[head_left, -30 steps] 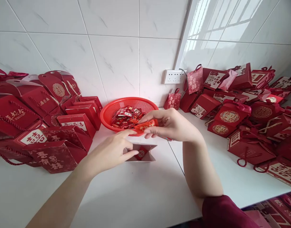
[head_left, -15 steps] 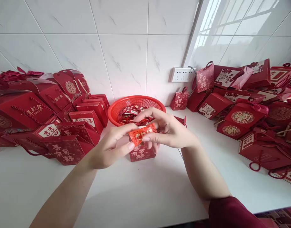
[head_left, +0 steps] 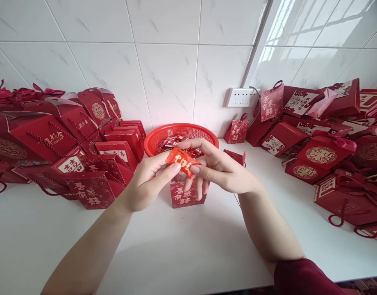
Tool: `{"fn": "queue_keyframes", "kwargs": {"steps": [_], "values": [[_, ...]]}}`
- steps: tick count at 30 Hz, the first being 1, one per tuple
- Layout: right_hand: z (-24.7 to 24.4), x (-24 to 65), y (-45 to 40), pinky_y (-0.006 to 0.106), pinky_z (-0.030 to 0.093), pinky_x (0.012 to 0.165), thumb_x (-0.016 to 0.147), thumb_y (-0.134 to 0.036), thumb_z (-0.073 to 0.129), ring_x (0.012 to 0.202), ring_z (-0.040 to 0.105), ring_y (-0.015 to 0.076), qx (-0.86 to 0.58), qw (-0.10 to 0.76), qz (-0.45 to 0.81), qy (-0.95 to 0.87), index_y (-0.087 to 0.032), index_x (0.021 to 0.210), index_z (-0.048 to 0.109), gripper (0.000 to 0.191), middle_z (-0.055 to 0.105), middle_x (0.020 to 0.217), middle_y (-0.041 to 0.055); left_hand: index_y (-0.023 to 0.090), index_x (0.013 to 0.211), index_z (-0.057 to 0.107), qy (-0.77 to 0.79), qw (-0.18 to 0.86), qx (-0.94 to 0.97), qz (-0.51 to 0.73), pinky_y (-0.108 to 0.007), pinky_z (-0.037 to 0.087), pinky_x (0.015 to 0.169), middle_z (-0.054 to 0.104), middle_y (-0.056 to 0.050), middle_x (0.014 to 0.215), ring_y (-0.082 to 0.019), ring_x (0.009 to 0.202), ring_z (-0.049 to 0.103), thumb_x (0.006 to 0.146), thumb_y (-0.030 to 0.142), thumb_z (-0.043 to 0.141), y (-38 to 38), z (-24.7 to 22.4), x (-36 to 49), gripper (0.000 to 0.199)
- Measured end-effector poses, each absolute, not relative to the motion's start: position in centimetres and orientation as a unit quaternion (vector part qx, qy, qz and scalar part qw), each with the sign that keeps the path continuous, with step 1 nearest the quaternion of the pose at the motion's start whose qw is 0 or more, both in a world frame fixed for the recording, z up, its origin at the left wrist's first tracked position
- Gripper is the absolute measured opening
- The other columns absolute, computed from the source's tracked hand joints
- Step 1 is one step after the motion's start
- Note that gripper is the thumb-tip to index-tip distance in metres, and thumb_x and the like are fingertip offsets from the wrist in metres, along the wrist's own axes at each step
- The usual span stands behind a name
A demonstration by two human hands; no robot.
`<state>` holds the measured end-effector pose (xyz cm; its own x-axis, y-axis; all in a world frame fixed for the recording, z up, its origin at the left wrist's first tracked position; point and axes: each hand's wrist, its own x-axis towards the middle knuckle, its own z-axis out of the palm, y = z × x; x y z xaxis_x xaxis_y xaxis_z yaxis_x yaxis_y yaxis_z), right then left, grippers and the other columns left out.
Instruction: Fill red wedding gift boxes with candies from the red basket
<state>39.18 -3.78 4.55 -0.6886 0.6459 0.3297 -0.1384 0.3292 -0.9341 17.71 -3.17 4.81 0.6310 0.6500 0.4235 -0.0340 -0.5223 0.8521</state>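
A small orange-red wrapped candy [head_left: 182, 160] with pale lettering is held between both hands. My left hand [head_left: 150, 178] pinches its left end between thumb and fingers. My right hand [head_left: 221, 168] has its thumb and fingers on the right end, the other fingers curled below. Under and behind the hands stands a small red box [head_left: 187, 197] with pale characters, its top hidden by them. Just beyond is a red mesh basket [head_left: 203, 132] holding many wrapped candies [head_left: 176, 140], partly covered by my right hand.
Red gift boxes [head_left: 94, 190] crowd the left of the white table [head_left: 176, 254]. More red boxes [head_left: 320, 153] are piled on the right. A power strip [head_left: 242, 97] is on the tiled wall, with a small red bag [head_left: 237, 130] below it.
The candy has turned, its right end now lower and its lettering more visible. The whole view has shifted slightly, so the surroundings appear further right.
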Motion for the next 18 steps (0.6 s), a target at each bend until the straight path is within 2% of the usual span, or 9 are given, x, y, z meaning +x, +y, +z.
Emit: {"fn": "queue_keyframes", "kwargs": {"steps": [2,5,8,11,15,18], "values": [[4.68,39.07,-3.79,0.019,0.053,0.051,0.103,-0.034,0.051,0.060,0.070,0.0123,-0.202,0.354,0.550,-0.729,-0.025,0.133,0.037,0.034,0.071,0.085,0.0003,0.017,0.093,0.062,0.228,0.410,0.791,0.393,-0.028,0.049,0.070,0.062,-0.003,0.078,-0.015,0.074,0.060,0.101,0.032,0.048,-3.15,4.84,17.49,0.022],[4.60,38.90,-3.48,0.018,0.052,0.050,0.101,-0.039,0.055,0.058,0.066,0.0110,-0.245,0.355,0.520,-0.737,-0.020,0.104,0.051,0.020,0.066,0.074,-0.0023,0.017,0.090,0.062,0.259,0.356,0.808,0.390,-0.028,0.048,0.067,0.060,-0.003,0.081,-0.015,0.074,0.057,0.099,0.035,0.051,-3.11,5.00,17.21,0.023],[4.29,38.79,-3.11,0.018,0.052,0.050,0.098,-0.041,0.059,0.055,0.060,0.0091,-0.246,0.339,0.492,-0.763,-0.017,0.084,0.056,0.028,0.060,0.065,-0.0033,0.018,0.082,0.057,0.281,0.333,0.811,0.389,-0.027,0.043,0.062,0.053,-0.001,0.074,-0.013,0.068,0.049,0.100,0.037,0.049,-2.98,5.01,17.08,0.027],[4.07,38.66,-3.05,0.019,0.053,0.051,0.095,-0.039,0.064,0.056,0.062,0.0096,-0.239,0.342,0.480,-0.771,-0.017,0.084,0.059,0.026,0.061,0.066,-0.0027,0.019,0.076,0.049,0.290,0.332,0.806,0.396,-0.026,0.039,0.059,0.045,0.002,0.070,-0.011,0.064,0.044,0.100,0.037,0.049,-2.92,4.86,17.17,0.031],[3.99,38.41,-3.21,0.019,0.050,0.050,0.095,-0.040,0.064,0.057,0.064,0.0103,-0.253,0.353,0.437,-0.788,-0.017,0.083,0.059,0.026,0.066,0.071,-0.0005,0.018,0.085,0.054,0.275,0.339,0.805,0.401,-0.028,0.049,0.074,0.058,-0.001,0.082,-0.014,0.079,0.058,0.097,0.034,0.057,-3.07,4.68,17.51,0.020],[3.89,38.14,-3.13,0.019,0.049,0.050,0.099,-0.041,0.058,0.055,0.064,0.0099,-0.266,0.351,0.410,-0.799,-0.017,0.086,0.060,0.027,0.068,0.076,0.0007,0.019,0.091,0.057,0.287,0.349,0.790,0.414,-0.027,0.052,0.073,0.063,-0.001,0.086,-0.014,0.079,0.063,0.096,0.033,0.060,-3.09,4.60,17.73,0.015]]}}
